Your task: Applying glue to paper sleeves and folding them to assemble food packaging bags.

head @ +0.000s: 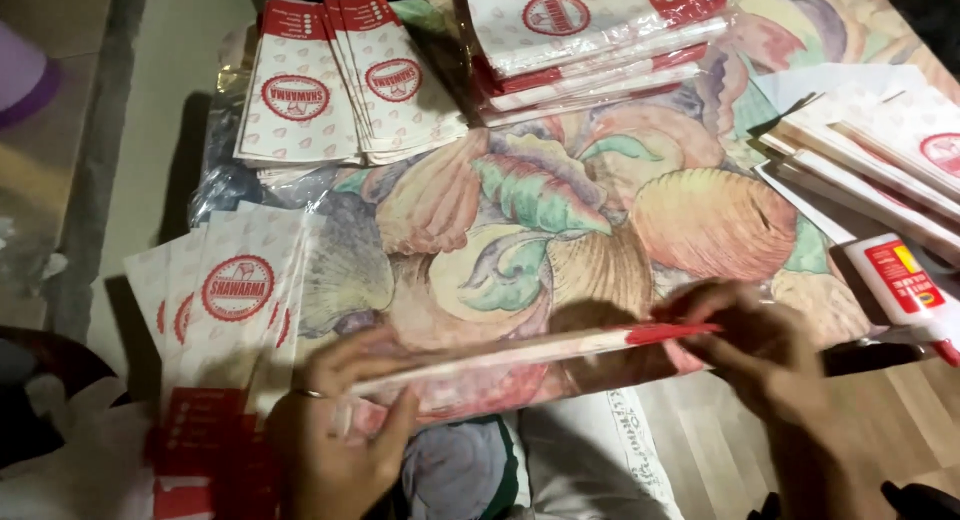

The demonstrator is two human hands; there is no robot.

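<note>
Paper sleeve (530,355), flat, light and easily creased, lay edge-on low in the frame's centre above the bench (880,410), where you pinched its white end with your left hand (345,445) and its red end with your right hand (760,355).

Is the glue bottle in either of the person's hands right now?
No, the glue bottle lies on the table past the right hand, while both hands, left hand too, hold a folded paper bag.

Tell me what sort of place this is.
Probably a home table used as a packaging bench: stacks of printed paper bags on a floral tablecloth, a glue bottle, and both hands folding a bag.
</note>
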